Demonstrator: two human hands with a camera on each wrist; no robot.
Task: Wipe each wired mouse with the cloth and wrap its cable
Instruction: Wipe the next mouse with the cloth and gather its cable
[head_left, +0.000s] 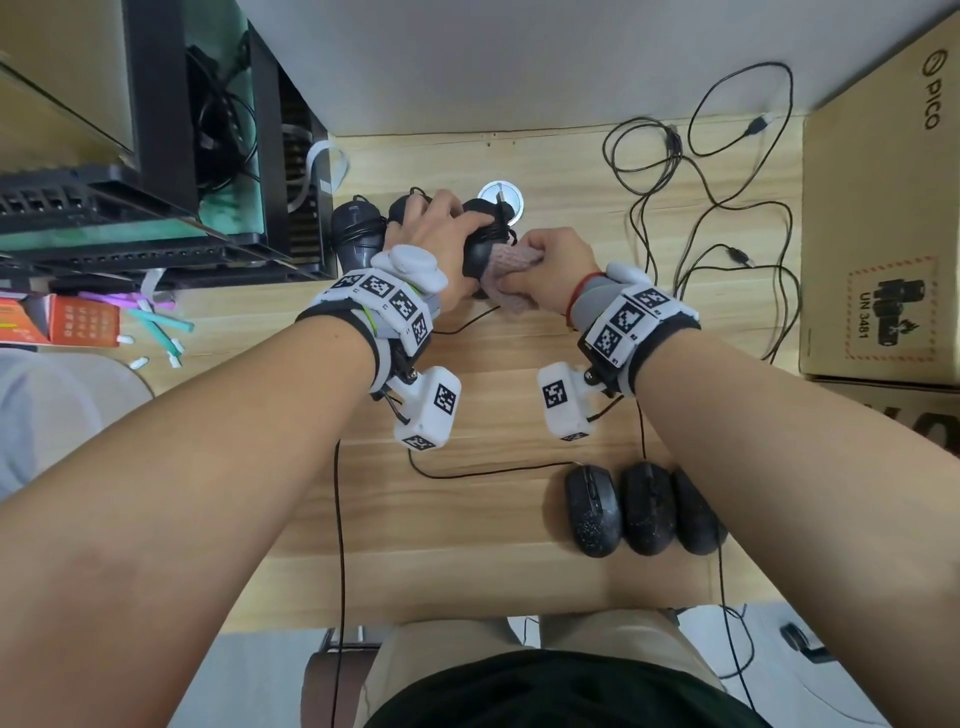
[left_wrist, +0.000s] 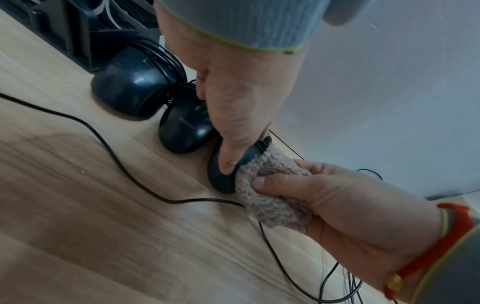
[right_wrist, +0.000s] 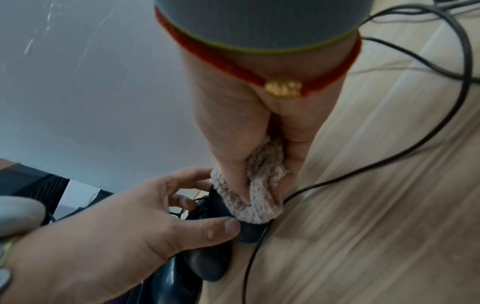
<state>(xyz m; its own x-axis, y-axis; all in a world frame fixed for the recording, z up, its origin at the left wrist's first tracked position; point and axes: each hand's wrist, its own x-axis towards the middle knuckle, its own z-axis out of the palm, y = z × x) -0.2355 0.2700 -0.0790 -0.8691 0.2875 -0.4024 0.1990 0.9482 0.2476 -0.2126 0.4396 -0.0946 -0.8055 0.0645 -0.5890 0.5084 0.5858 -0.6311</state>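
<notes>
My left hand (head_left: 448, 235) grips a black wired mouse (head_left: 477, 253) at the back of the wooden desk (head_left: 467, 395), thumb on its side (left_wrist: 228, 164). My right hand (head_left: 551, 270) clutches a bunched pinkish knit cloth (head_left: 505, 271) and presses it against that mouse (right_wrist: 249, 233). In the left wrist view the cloth (left_wrist: 270, 191) covers the mouse's right side. Left of it stand two black mice with cables wound round them (head_left: 354, 228) (head_left: 401, 209). Three dusty black mice (head_left: 593, 510) (head_left: 649, 508) (head_left: 698, 519) lie side by side near the front edge, under my right forearm.
Loose black cables (head_left: 701, 182) with USB plugs sprawl over the back right of the desk. Cardboard boxes (head_left: 878, 234) stand at the right edge, a black computer case (head_left: 234, 156) at the back left. Cotton swabs (head_left: 156, 322) and an orange box (head_left: 78, 322) lie at left.
</notes>
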